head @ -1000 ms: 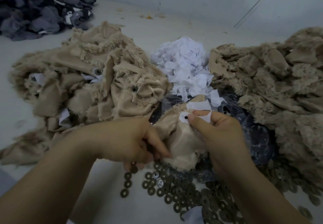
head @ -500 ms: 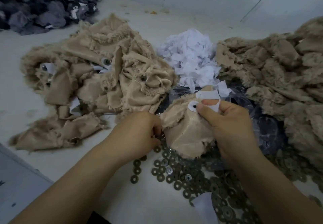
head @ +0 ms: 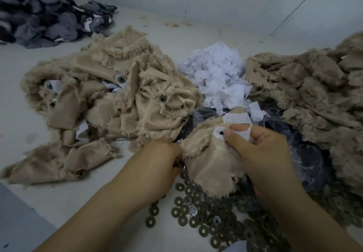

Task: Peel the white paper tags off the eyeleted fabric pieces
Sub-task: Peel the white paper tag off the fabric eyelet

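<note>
Your left hand (head: 157, 165) has slid left to the fabric (head: 208, 165) edge, clenched on it. Your right hand (head: 263, 153) pinches the tag (head: 235, 123) at the eyelet (head: 221, 133), above the washers (head: 198, 218) on the counter (head: 59, 196).

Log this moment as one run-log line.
step: peeling tag | left hand: grips beige fabric piece | right hand: pinches white paper tag at eyelet | tag: still attached
</note>
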Demonstrator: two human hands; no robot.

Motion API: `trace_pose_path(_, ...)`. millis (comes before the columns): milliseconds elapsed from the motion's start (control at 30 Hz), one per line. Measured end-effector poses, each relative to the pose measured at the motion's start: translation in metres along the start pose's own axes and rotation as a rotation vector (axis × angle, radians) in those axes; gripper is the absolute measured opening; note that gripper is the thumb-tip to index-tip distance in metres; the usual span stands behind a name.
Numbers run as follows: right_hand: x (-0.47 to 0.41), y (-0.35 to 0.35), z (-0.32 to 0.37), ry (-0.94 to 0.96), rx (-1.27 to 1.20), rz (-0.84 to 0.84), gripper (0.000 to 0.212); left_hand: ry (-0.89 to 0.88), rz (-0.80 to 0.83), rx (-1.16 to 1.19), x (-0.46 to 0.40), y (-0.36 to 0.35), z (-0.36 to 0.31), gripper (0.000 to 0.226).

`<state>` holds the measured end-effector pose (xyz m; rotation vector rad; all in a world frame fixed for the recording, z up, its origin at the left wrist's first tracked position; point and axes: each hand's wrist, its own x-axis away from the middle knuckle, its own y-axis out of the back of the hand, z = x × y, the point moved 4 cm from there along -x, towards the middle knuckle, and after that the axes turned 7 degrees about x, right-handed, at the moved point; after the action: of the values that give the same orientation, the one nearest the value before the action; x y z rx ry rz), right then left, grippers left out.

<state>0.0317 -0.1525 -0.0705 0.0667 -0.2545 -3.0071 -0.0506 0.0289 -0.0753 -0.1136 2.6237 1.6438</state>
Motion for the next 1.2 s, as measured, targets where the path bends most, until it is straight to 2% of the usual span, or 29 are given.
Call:
trace_pose_path(100,0.0,0.0,-0.001,0.006,0.026,0.003,0.011,0.0,0.019,-0.013,0.001,0.001,-0.002,0.001)
trace_pose_path(267,0.0,-0.002,-0.002,0.001,0.038,0.011,0.012,-0.043,0.03,-0.018,0.0,-0.002,-0.003,0.012)
trace_pose_path(367,0.001,-0.003,0.0,0.022,0.031,0.011,0.018,-0.055,-0.069,0.074,0.0,0.006,-0.007,0.015)
trace_pose_path(433,0.001,-0.002,0.0,0.033,0.035,0.009,0.017,-0.043,-0.238,0.286,-0.001,0.019,-0.011,0.02)
trace_pose_path(500,0.002,-0.004,0.002,0.068,0.073,0.023,0.015,-0.007,-0.332,0.663,-0.004,0.025,-0.016,0.023)
trace_pose_path(567,0.004,-0.004,0.004,0.127,0.13,0.032,0.014,0.002,-0.302,0.953,-0.013,0.021,-0.027,0.021)
trace_pose_path(633,0.005,-0.004,0.006,0.178,0.162,0.047,0.008,-0.006,-0.276,1.043,-0.022,0.015,-0.038,0.019)
trace_pose_path(867,0.005,-0.002,0.006,0.226,0.163,0.049,0.003,-0.051,-0.381,1.043,-0.03,0.006,-0.041,0.017)
trace_pose_path(1067,0.007,-0.003,0.008,0.243,0.165,0.047,0.013,-0.043,-0.418,1.034,-0.032,0.0,-0.034,0.016)
trace_pose_path(1200,0.005,-0.003,0.006,0.197,0.15,0.044,0.003,-0.159,-0.518,0.768,-0.03,0.001,-0.039,0.021)
